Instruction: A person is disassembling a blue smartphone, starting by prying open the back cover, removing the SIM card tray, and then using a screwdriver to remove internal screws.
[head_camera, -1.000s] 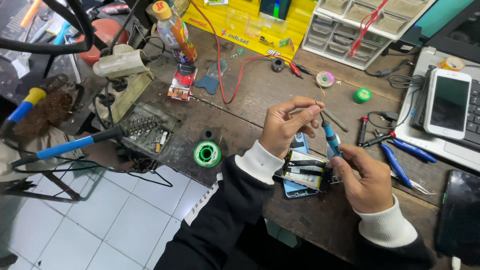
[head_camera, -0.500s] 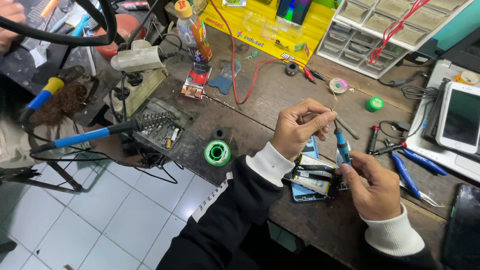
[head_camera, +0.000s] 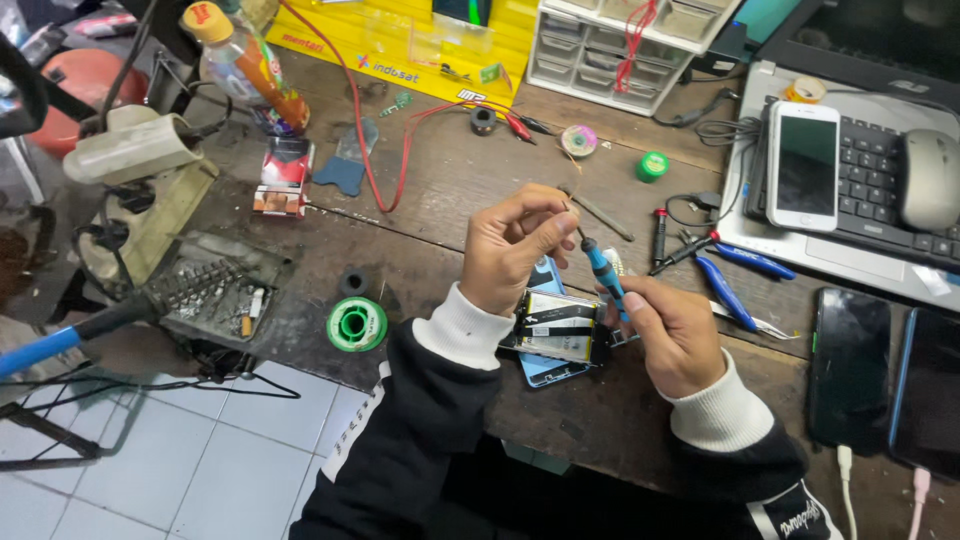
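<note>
The opened phone (head_camera: 556, 335) lies on the tabletop (head_camera: 450, 190) just under your hands, its back off and the battery showing. Your right hand (head_camera: 672, 335) is wrapped around a blue screwdriver (head_camera: 603, 275), held tilted with its tip up, just above the phone. Your left hand (head_camera: 512, 245) is pinched narrow, thumb and forefinger closed on something too small to tell, close to the screwdriver's tip. Blue pliers (head_camera: 728, 293) lie just right of your hands; a green spool (head_camera: 356, 324) sits to the left, near the tabletop's edge.
</note>
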